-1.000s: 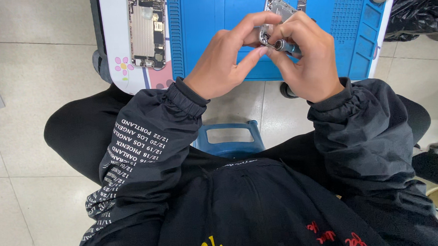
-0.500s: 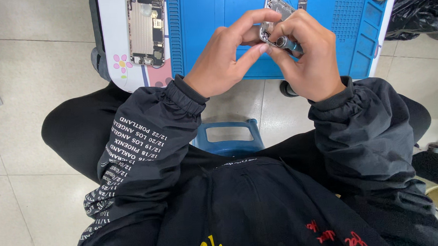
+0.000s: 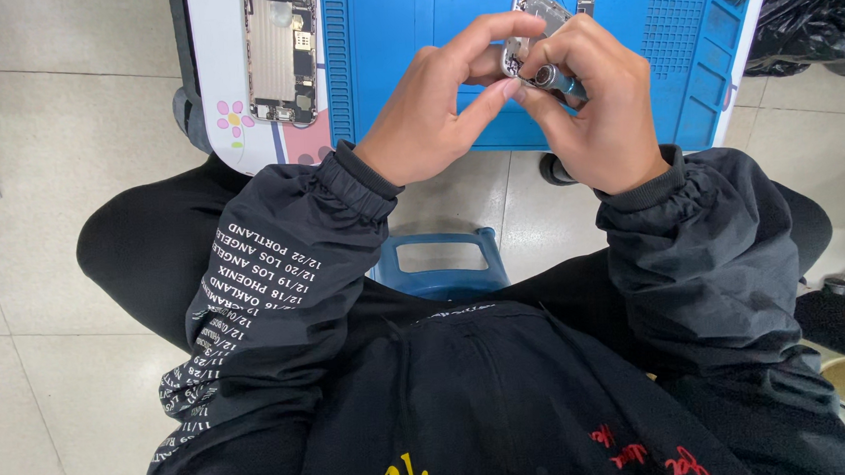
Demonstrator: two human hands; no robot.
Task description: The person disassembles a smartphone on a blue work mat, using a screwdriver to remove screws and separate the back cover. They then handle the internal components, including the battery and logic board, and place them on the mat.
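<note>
Phone housing [image 3: 531, 15]: a small opened silver shell with its insides bared, being held up between both hands just above the blue work mat [image 3: 413, 64].
Left hand [image 3: 435, 111]: its thumb and forefinger are pinching the near edge of the shell, forefinger arching over the top, the other fingers curling underneath as a rest.
Right hand [image 3: 604, 112]: its fingers are pressing together around the handle of a small screwdriver [image 3: 557, 78], whose metal collar is showing between thumb and forefinger; the tip is hidden, so whether it is seated in a screw cannot be told.
Handling: the shell is looking light, thin and stiff, with smooth metal sides that are likely to be slippery; the exposed parts inside are looking fragile. Holding it by the rim, as the left hand is doing, is looking like the safest grip, keeping fingertips off the bared parts.
Mat: it is lying on a white table [image 3: 217, 94] with a flower sticker, ridged along its edges.
Second phone [image 3: 281, 52]: another opened handset is lying flat on the white table, left of the mat, well apart from the hands.
Further out: black sleeves, a blue stool [image 3: 443, 263] between the knees, pale floor tiles.
</note>
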